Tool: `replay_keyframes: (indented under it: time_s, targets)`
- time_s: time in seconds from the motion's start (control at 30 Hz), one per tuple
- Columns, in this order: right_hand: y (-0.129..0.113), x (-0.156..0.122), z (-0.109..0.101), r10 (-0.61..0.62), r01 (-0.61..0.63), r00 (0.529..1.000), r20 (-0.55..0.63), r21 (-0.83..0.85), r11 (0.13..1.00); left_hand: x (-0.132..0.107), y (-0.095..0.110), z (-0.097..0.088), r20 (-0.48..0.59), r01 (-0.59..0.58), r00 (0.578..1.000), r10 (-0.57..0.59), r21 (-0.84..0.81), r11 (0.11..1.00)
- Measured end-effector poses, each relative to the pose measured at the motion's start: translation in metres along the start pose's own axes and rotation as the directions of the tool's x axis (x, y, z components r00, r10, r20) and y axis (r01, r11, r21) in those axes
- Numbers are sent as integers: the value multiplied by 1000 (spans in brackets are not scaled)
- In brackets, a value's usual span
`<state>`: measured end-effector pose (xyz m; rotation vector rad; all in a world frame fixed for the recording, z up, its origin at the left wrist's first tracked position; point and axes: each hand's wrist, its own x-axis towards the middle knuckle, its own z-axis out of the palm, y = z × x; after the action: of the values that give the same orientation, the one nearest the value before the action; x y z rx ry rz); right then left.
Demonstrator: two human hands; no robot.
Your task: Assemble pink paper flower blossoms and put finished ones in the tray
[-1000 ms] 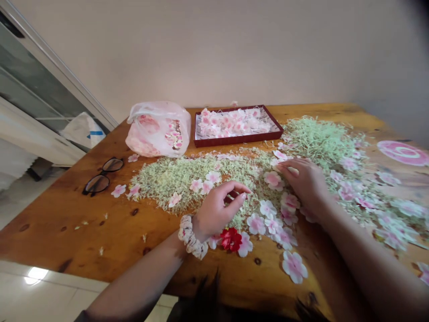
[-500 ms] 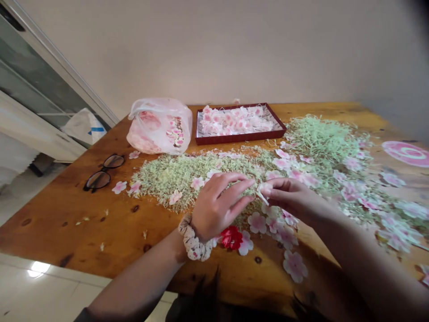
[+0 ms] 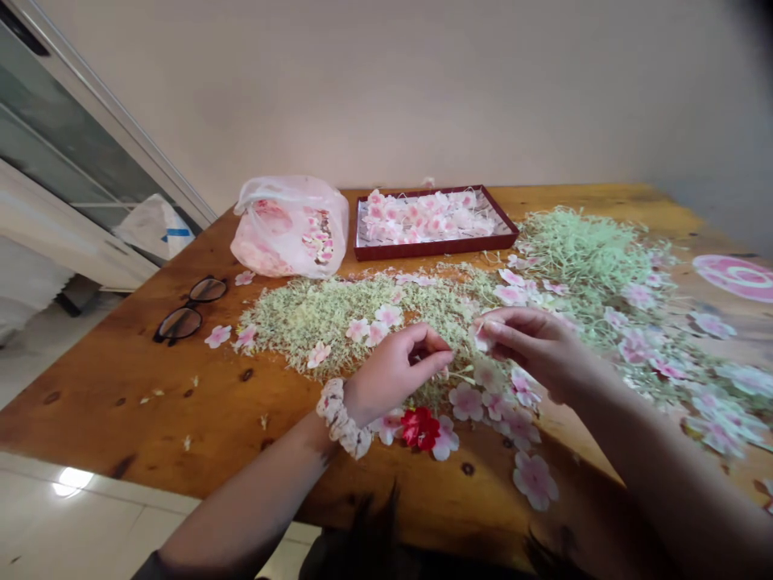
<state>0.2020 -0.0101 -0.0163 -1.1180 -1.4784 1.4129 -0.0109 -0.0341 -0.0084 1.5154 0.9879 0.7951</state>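
Note:
Above the wooden table, my right hand (image 3: 537, 342) pinches a small whitish-pink artificial flower (image 3: 481, 337) between thumb and fingertips. My left hand (image 3: 402, 366), with a patterned scrunchie (image 3: 343, 419) round the wrist, is just left of it, thumb and fingertips brought together. Whatever those left fingertips hold, if anything, is too small to make out. Beneath both hands spreads a heap of tiny pale green stamens (image 3: 314, 318). Pink artificial petals (image 3: 468, 400) lie loose below my right hand, and a red flower (image 3: 419, 427) sits near my left wrist.
A maroon box lid (image 3: 435, 246) full of pink flowers stands at the back, beside a translucent plastic bag (image 3: 293, 234). Green stems (image 3: 589, 250) pile up at right, near a round pink sticker (image 3: 733, 278). Black-framed glasses (image 3: 181, 324) rest at the table's left.
The left fingers were spread and have now closed into a pinch, lower and slightly left. The right hand still pinches, with the pale flower now facing more into view.

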Motion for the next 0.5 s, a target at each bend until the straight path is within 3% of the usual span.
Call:
replay_keyframes:
  time_s: [0.27,0.37,0.5]
  targets:
    - [-12,-9,12,-249,250,961,123,9,968,1,2,-6,138,159,982,-126,-258,953]
    - [-12,-13,11,-369,378,920,135,-49,924,0,3,-6,119,109,990,-78,-276,955]
    - [-13,-17,15,-484,506,859,169,-129,853,-1,7,-6,103,-44,993,61,-166,985]
